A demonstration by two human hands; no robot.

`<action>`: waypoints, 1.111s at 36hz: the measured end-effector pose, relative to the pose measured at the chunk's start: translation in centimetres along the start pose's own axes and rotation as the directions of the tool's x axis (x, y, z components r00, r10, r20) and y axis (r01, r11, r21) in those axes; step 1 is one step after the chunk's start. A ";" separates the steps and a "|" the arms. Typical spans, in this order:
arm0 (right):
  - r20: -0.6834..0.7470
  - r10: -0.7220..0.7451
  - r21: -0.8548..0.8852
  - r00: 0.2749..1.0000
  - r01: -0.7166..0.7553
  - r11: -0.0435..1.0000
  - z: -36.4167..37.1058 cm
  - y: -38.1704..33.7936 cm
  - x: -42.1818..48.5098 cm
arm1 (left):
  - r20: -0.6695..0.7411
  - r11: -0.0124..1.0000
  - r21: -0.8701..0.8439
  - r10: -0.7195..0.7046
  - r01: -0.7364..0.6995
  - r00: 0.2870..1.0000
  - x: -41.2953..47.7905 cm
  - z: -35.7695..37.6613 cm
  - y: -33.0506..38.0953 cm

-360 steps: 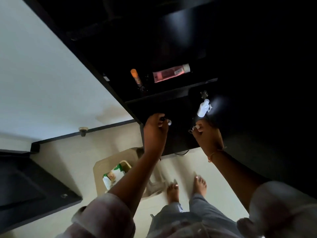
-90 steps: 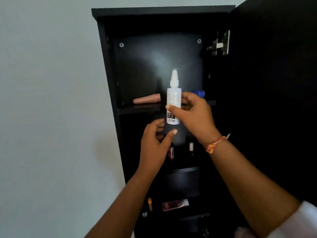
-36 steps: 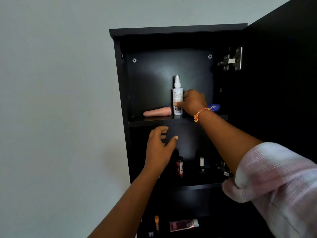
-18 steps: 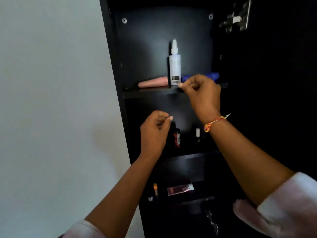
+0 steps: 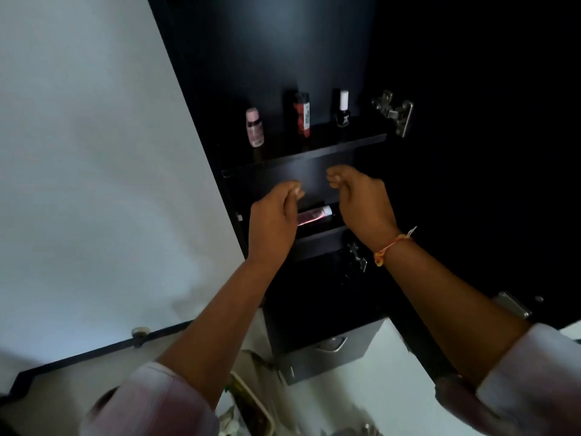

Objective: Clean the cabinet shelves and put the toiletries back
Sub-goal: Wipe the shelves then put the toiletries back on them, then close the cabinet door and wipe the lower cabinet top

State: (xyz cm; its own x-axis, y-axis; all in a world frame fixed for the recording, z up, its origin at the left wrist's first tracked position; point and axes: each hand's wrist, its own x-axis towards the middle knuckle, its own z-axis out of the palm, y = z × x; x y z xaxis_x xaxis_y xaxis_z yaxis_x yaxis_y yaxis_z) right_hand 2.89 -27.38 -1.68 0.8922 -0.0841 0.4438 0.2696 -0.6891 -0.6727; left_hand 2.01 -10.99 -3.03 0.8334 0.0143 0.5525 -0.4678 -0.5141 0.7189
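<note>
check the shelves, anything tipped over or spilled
Only the pink tube lies flat, on the lower shelf. The pink bottle, red bottle and black bottle above stand upright. No spill or damage shows.

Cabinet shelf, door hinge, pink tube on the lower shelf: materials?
Shelf: likely laminated board, matte black, flat square edge. Hinge: metal, silvery with bright glints. Pink tube: probably soft plastic, glossy sheen, white cap.

Home, black cabinet point(image 5: 267, 51), small cosmetics bottles point(image 5: 302, 116)
</note>
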 end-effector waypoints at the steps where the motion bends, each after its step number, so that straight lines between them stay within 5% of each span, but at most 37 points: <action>1: 0.027 0.025 -0.022 0.999 -0.024 0.999 0.3 0.7 -1.1 | 0.022 1.000 0.025 -0.009 0.008 1.000 -0.9 0.3 -0.5; 6: 0.073 0.116 -0.232 0.991 -0.096 0.968 1.3 3.3 -6.7 | 0.163 0.987 0.146 -0.097 0.073 0.982 -5.5 2.1 -1.7; 11: 0.116 0.299 -0.185 0.947 -0.275 0.944 1.4 6.0 -12.4 | 0.376 0.967 0.217 -0.211 0.136 0.902 -10.0 4.5 -2.7; 16: 0.233 0.712 0.172 0.663 -0.748 0.641 -0.1 8.1 -17.3 | 0.483 0.952 0.252 -0.278 0.172 0.830 -13.7 6.9 -2.2; 21: 0.266 0.889 0.399 0.372 -0.882 0.249 -2.2 11.1 -22.7 | 0.518 0.948 0.244 -0.307 0.206 0.799 -16.5 9.2 -0.5; 27: -0.073 0.975 0.485 0.209 -0.847 0.217 -6.4 13.3 -25.7 | 0.506 0.950 0.205 -0.308 0.235 0.806 -19.3 11.4 2.6; 30: -0.196 0.922 0.430 0.333 -0.816 0.386 -8.5 14.5 -25.5 | 0.510 0.951 0.187 -0.309 0.247 0.802 -20.5 12.3 4.4; 34: -0.163 0.811 0.359 0.561 -0.732 0.579 -10.1 14.8 -25.5 | 0.503 0.952 0.180 -0.307 0.249 0.808 -21.9 13.3 6.3; 40: -0.094 0.749 0.296 0.656 -0.700 0.650 -11.1 14.7 -26.2 | 0.513 0.948 0.182 -0.317 0.260 0.797 -24.1 13.8 8.4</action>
State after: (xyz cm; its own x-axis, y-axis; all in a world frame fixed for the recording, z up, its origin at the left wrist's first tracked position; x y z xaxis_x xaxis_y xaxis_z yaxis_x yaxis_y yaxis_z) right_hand -20.56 -43.28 -16.57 0.7530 -0.6389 -0.1577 -0.3424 -0.1758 -0.9230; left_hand -17.93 -27.53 -16.13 0.9640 -0.2657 -0.0039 -0.1733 -0.6396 0.7489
